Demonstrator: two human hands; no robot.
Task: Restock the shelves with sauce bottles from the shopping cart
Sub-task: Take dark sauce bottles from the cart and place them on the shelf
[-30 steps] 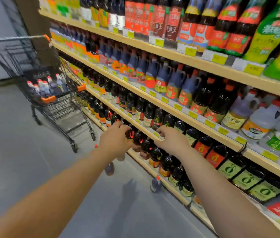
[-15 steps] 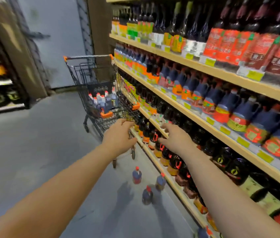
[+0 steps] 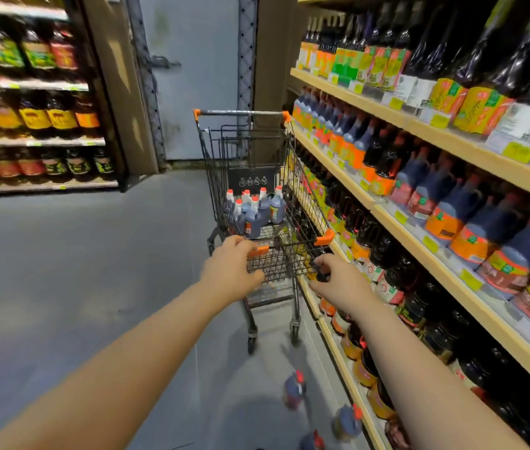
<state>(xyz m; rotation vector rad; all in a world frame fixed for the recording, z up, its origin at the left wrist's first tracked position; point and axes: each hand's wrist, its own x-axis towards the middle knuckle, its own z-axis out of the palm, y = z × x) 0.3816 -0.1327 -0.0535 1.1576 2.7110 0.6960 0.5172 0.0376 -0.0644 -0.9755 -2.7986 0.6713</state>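
The black wire shopping cart stands in the aisle against the right-hand shelves. Several blue-grey sauce bottles with white and red caps stand upright inside it. My left hand is on the cart's near rim by an orange corner piece, fingers curled over the wire. My right hand reaches to the low shelf just right of the cart, thumb and fingers closed around the top of a dark sauce bottle. Motion blur softens both hands.
Three blue-grey bottles stand on the grey floor near the bottom shelf, between my arms. The right shelves are packed with dark bottles and blue jugs. Another stocked shelf unit stands far left, and a grey door lies beyond the cart.
The view has swung left along the aisle, bringing the cart to the centre. My left hand moved from the shelf bottles to the cart's rim; my right hand stayed at the low shelf.
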